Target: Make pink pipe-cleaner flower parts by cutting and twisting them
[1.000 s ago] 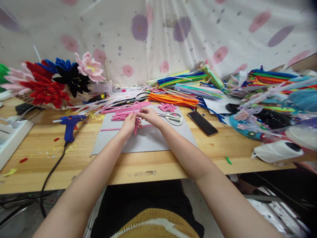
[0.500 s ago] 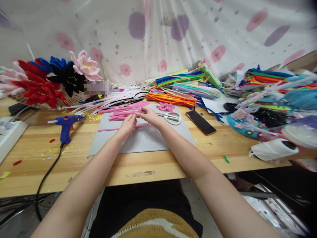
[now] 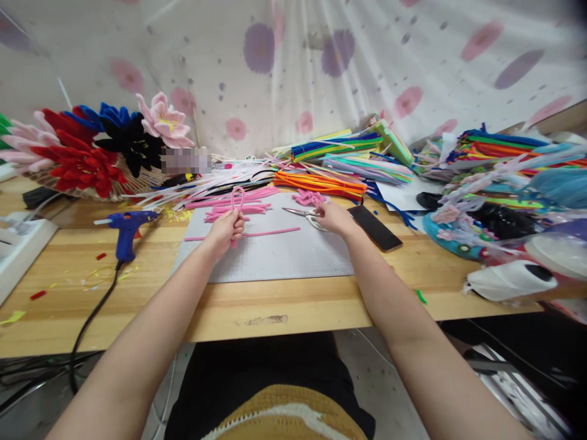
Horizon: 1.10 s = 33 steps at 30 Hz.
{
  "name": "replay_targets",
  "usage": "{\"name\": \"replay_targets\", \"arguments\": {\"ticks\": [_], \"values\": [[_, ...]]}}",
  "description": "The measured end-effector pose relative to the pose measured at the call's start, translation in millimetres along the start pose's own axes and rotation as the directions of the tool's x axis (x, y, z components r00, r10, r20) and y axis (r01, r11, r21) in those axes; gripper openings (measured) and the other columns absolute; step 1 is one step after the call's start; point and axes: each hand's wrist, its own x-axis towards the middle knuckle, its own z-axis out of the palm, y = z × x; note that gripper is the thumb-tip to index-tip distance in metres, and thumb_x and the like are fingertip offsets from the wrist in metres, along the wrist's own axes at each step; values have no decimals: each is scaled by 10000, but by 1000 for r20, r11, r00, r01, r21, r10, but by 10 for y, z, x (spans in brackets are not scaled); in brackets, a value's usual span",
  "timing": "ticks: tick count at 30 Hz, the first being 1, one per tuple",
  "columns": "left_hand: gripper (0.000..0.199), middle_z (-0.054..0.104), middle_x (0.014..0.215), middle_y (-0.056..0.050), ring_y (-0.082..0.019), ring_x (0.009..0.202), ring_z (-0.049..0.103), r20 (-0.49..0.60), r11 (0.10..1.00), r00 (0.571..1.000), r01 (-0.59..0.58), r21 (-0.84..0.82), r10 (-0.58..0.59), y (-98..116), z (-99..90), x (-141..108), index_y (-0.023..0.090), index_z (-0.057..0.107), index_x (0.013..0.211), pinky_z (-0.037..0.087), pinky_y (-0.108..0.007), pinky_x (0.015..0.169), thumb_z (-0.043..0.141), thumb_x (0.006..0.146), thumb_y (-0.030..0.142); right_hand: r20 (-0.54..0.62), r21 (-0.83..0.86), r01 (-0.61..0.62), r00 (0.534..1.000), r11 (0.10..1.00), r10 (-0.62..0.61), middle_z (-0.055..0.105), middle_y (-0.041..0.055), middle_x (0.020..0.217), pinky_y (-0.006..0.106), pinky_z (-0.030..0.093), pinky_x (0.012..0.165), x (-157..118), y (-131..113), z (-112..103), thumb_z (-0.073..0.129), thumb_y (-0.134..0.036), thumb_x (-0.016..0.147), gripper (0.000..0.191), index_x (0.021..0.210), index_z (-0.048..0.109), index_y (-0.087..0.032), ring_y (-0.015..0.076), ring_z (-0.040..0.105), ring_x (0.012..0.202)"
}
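Pinching a pink fuzzy loop (image 3: 238, 198), the left hand (image 3: 224, 232) has its fingers curled closed, with the loop rising toward one o'clock. The right hand (image 3: 334, 219) has its fingertips closed on the handles of the scissors (image 3: 300, 212), whose blades point toward nine o'clock, over the gray mat (image 3: 284, 260).

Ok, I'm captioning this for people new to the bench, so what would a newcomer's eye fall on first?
Probably the big fuzzy flowers in red, pink, blue and black at the back left, then the bright orange bundle near the back middle. Front and centre, the left hand grips a pink loop over the grey mat, while the right hand is at the handles of the scissors.
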Motion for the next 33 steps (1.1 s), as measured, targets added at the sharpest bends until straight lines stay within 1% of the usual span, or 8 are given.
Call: {"name": "replay_targets", "arguments": {"ticks": [7, 14, 18, 21, 24, 27, 30, 33], "values": [[282, 211, 436, 106, -20, 310, 163, -34, 999, 999, 35, 8, -34, 15, -30, -8, 164, 399, 681, 100, -114, 320, 307, 935, 245, -8, -176, 36, 999, 984, -38, 557, 181, 1100, 371, 396, 878, -52, 56, 81, 560, -210, 710, 405, 1103, 548, -113, 278, 512, 1043], [250, 219, 476, 93, -43, 344, 188, -65, 973, 997, -32, 227, 48, -2, -79, 18, 179, 394, 688, 132, -151, 361, 337, 917, 264, 43, -160, 82, 996, 984, -76, 603, 190, 1007, 403, 398, 841, 7, 103, 27, 550, -181, 701, 250, 933, 626, -126, 294, 533, 985], [178, 532, 664, -17, -122, 577, 509, -132, 550, 918, -106, 828, 375, -73, -143, 57, 183, 457, 750, 344, -211, 514, 387, 890, 269, 13, 190, -9, 1000, 982, 7, 618, 98, 855, 349, 426, 751, 9, 89, -38, 593, -222, 663, 186, 837, 600, -158, 216, 556, 807], [227, 632, 921, -120, -231, 846, 594, -101, 162, 912, 38, 986, 398, -104, -139, 27, 175, 511, 928, 399, -296, 665, 331, 903, 310, 117, 704, -94, 993, 704, 16, 597, 52, 773, 298, 438, 684, 7, -40, -34, 572, -240, 708, 158, 837, 556, -150, 149, 546, 691], [337, 640, 1011, -170, -290, 914, 606, -143, 32, 935, 140, 990, 324, -105, -78, -29, 162, 501, 1066, 405, -350, 706, 252, 916, 334, 209, 958, -161, 959, 236, -191, 557, 17, 700, 265, 437, 647, -5, -257, 14, 528, -387, 797, 230, 812, 535, -158, 108, 514, 608], [369, 639, 1027, -200, -319, 928, 610, -172, 15, 940, 175, 984, 296, -99, -24, -49, 152, 497, 1098, 409, -374, 707, 231, 913, 331, 290, 946, -324, 861, -10, -417, 550, 28, 681, 291, 451, 671, -32, -490, 76, 362, -610, 831, 500, 813, 553, -149, 132, 537, 638], [362, 640, 1010, -224, -332, 919, 615, -203, 41, 927, 201, 979, 315, -107, -15, -13, 142, 502, 1086, 410, -381, 694, 242, 908, 321, 415, 865, -501, 673, 35, -612, 581, 69, 729, 331, 454, 695, -65, -694, 131, 247, -719, 796, 689, 857, 578, -117, 176, 564, 695], [349, 645, 982, -232, -335, 899, 620, -225, 61, 910, 217, 974, 348, -131, -19, 32, 145, 504, 1063, 406, -375, 672, 247, 906, 321, 483, 812, -576, 569, 96, -666, 594, 85, 723, 347, 449, 710, -77, -860, 186, 190, -734, 793, 747, 867, 583, -103, 186, 559, 694]]}}
